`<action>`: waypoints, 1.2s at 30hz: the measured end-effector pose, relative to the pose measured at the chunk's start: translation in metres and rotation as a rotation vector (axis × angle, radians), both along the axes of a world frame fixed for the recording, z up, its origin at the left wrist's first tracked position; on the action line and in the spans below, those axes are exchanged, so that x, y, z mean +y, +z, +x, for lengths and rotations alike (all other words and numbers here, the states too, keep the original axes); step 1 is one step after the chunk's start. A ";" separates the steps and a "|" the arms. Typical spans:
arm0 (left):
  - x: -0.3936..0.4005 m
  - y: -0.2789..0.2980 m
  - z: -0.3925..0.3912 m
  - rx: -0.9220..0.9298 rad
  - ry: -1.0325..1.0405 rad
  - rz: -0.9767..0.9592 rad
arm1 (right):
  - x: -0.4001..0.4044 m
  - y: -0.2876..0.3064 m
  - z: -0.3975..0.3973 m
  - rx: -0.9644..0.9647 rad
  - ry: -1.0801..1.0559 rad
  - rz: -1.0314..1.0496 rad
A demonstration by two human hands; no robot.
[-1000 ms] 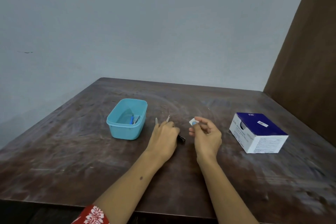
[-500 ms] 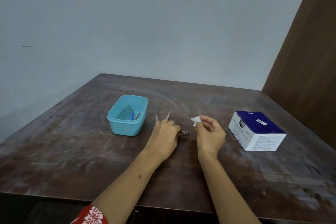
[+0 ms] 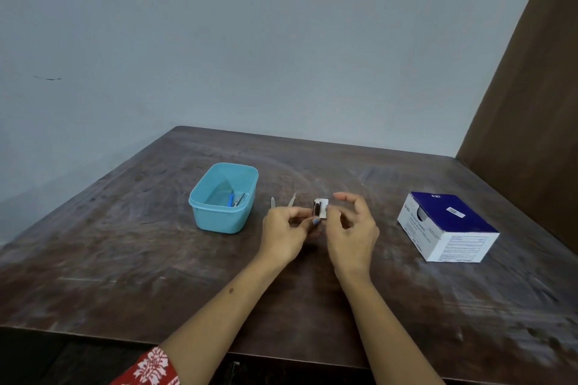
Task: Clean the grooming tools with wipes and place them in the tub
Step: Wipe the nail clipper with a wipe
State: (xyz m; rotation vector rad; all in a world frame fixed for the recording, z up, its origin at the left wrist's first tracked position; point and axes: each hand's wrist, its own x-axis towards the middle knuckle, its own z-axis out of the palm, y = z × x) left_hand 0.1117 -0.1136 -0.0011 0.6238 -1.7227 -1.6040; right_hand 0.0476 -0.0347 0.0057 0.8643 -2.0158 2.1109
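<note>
My left hand (image 3: 283, 236) grips a small shiny metal grooming tool (image 3: 316, 209) and holds it upright at the table's middle. My right hand (image 3: 353, 233) presses a white wipe (image 3: 323, 209) against the tool's right side, with the upper fingers spread above. Two thin metal blades (image 3: 283, 201) stick out beyond my left hand, pointing away from me; I cannot tell whether they belong to the held tool. The light blue tub (image 3: 223, 198) stands left of my hands, with a blue-handled tool (image 3: 234, 199) inside.
A blue and white box of alcohol swabs (image 3: 447, 226) sits to the right on the dark wooden table (image 3: 125, 259). A brown panel (image 3: 531, 103) rises at the right edge. A pale wall stands behind the table.
My hands have come together. The left hand lifted the metal tool upright and the right hand brought the wipe onto it.
</note>
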 end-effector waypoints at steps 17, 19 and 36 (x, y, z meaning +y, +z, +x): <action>-0.008 -0.006 0.000 0.019 -0.023 0.033 | -0.001 0.002 -0.004 -0.127 0.122 -0.075; -0.008 -0.005 -0.001 0.033 -0.019 0.047 | -0.002 0.001 -0.005 -0.130 0.130 -0.062; -0.010 -0.004 0.002 0.036 -0.018 0.013 | -0.004 -0.002 -0.003 -0.010 0.118 -0.041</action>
